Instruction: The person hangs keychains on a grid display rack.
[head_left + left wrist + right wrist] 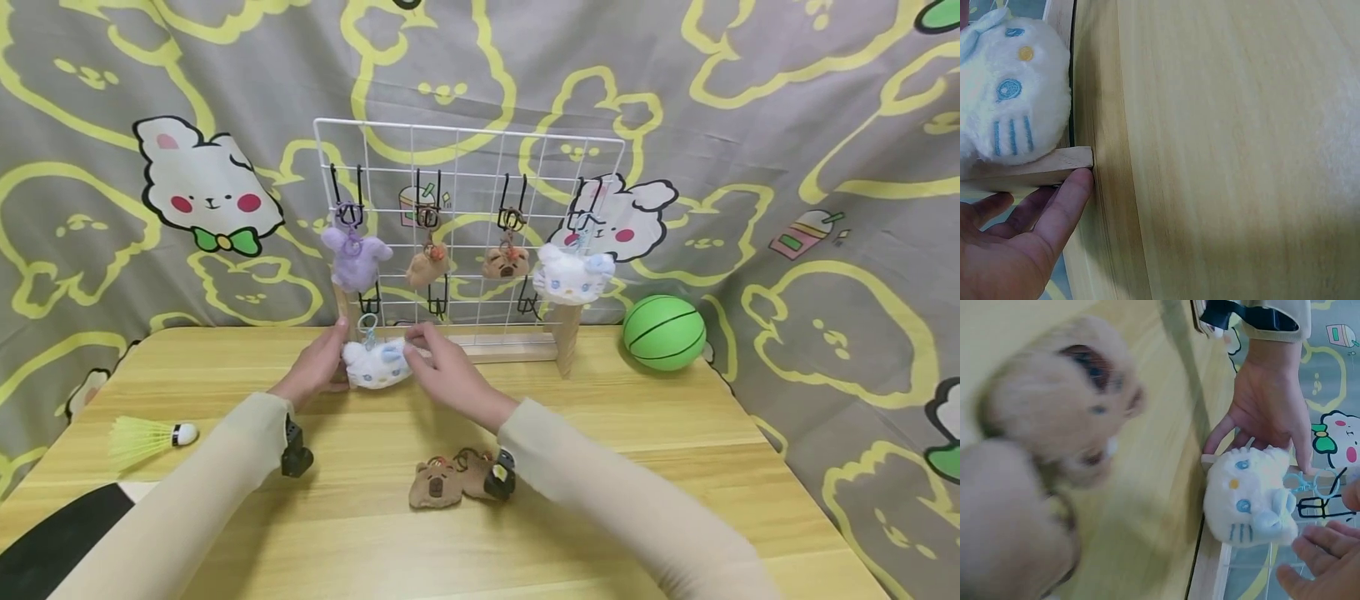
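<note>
A white cat plush keychain with a blue bow sits low at the left end of a white wire rack. Its pale blue ring is near a lower black hook; whether it hangs on it I cannot tell. My left hand touches the rack's left wooden stand, its fingers fairly straight along the outer side. Beside the plush's bow side, my right hand has loosely bent fingers, fingertips close to or touching the fur, with no grip visible.
On the upper hooks hang a purple plush, two brown plushes and another white cat plush. Two brown bear plushes lie on the table beneath the right forearm. A green ball is at right, a yellow shuttlecock at left.
</note>
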`<move>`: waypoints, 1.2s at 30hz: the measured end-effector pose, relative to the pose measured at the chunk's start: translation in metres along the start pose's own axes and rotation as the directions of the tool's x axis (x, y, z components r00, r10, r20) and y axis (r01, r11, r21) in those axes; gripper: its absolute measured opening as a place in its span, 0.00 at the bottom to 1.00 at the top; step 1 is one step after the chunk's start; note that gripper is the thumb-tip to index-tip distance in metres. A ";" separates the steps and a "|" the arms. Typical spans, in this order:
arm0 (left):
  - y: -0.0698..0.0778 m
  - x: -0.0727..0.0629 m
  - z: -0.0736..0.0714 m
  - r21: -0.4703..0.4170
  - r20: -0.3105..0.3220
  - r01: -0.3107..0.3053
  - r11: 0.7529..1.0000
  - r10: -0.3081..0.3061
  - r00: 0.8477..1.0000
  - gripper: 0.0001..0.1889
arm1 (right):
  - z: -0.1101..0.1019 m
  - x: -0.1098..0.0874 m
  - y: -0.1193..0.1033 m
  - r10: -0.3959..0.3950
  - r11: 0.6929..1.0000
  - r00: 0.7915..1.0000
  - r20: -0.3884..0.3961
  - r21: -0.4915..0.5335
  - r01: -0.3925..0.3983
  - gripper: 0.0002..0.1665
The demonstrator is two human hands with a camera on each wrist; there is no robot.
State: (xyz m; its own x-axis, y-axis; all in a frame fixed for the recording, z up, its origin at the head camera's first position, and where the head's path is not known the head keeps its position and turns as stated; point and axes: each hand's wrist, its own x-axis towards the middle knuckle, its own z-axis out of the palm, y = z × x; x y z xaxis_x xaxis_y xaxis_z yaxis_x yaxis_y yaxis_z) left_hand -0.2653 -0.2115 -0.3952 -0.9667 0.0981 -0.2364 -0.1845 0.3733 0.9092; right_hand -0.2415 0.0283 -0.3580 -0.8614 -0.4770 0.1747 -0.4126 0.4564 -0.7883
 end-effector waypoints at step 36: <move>0.000 0.002 0.001 0.032 -0.024 0.013 0.999 -0.012 1.000 0.49 | -0.029 -0.096 0.056 0.046 0.889 0.901 0.431 -0.430 0.161 0.16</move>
State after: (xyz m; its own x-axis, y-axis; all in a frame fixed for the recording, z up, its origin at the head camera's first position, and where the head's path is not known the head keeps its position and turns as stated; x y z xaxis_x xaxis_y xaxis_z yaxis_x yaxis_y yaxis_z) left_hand -0.2668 -0.2106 -0.3963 -0.9683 0.0718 -0.2393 -0.1912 0.4035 0.8948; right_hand -0.1901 0.1212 -0.4016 -0.6672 -0.7329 -0.1330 -0.6323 0.6516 -0.4191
